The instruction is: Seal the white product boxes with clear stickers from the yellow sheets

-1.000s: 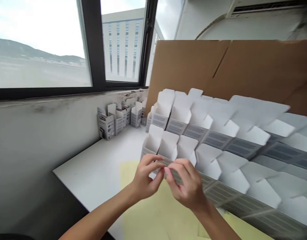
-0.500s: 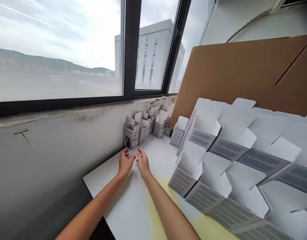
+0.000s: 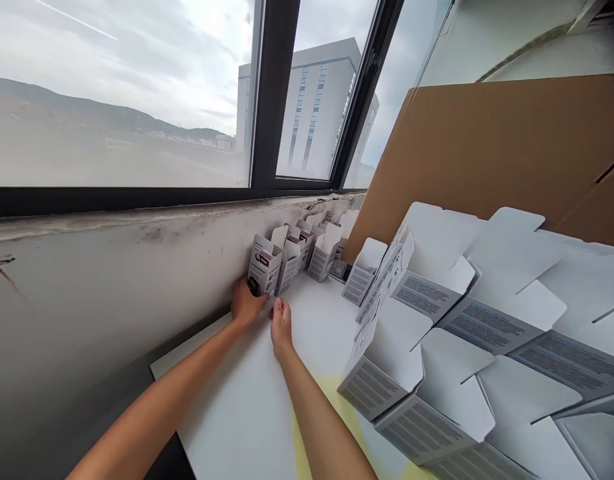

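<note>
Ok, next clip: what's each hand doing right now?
Left: the left hand is closed on the lower part of a printed carton, apparently holding it.
Right: the right hand is open, holding nothing, just below that carton.

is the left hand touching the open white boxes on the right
No, the left hand is on a printed box at the wall, apart from the open white boxes.

Your slender left hand (image 3: 247,305) and right hand (image 3: 281,325) are bare, as are your left forearm (image 3: 157,395) and right forearm (image 3: 314,419).
</note>
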`<state>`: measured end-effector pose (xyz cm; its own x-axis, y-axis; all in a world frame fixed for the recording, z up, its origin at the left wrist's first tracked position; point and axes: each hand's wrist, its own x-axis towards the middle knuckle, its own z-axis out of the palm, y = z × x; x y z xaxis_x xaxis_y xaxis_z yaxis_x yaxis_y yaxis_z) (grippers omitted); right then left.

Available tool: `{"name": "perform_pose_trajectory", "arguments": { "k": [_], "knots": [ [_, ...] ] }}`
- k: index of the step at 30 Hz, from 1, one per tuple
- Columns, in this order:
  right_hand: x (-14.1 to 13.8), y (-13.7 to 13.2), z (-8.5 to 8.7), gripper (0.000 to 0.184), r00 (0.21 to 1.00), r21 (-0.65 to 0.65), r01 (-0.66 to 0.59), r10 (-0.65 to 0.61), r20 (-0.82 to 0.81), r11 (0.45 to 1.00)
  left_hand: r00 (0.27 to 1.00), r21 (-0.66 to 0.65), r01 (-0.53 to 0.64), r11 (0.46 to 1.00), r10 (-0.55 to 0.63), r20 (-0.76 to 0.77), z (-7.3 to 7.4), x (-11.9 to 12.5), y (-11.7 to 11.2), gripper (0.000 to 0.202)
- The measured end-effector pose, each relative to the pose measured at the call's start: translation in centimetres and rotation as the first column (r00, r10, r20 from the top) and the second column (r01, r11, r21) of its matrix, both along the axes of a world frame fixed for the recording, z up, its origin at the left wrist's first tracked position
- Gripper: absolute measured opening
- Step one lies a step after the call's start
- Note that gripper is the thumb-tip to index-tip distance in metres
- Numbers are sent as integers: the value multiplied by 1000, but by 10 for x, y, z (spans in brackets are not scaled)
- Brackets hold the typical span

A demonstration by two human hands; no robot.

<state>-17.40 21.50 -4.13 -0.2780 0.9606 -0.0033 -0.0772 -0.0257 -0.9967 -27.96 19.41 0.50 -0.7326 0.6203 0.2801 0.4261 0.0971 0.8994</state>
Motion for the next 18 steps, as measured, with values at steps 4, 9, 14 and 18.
{"name": "perform_pose_trajectory", "arguments": {
  "k": [4,9,14,18],
  "knots": [
    [14,-9,9,78,998,-70,-62,63,9,996,997,2,46,999,-46,66,2,10,-34,48],
    [57,-35,35,88,971,-88,-240,238,-40,967,968,40,186,982,-190,161,16,32,-95,68],
    [126,-78,68,79,908,-23,-412,409,-88,911,806,125,507,853,-521,282,41,61,-152,65],
    [186,-124,85,78,944,59,-331,330,29,942,529,232,726,647,-742,413,49,92,-181,56]
  ]
}}
